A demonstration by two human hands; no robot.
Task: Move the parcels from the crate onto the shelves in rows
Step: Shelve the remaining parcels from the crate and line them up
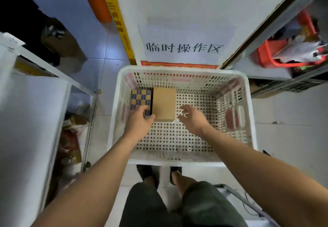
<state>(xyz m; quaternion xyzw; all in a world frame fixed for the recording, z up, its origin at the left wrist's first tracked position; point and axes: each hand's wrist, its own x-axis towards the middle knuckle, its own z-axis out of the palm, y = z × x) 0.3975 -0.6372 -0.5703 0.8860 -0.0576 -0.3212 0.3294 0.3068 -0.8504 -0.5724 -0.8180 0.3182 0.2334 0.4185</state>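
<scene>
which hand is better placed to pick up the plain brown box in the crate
Probably the right hand: it hovers open beside the plain brown box, fingers spread toward its near right corner. The left hand is already resting on the checkered box next to it in the white crate.

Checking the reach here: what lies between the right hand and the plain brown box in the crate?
Only a short stretch of bare perforated crate floor separates the right hand from the plain brown box in the head view.
</scene>
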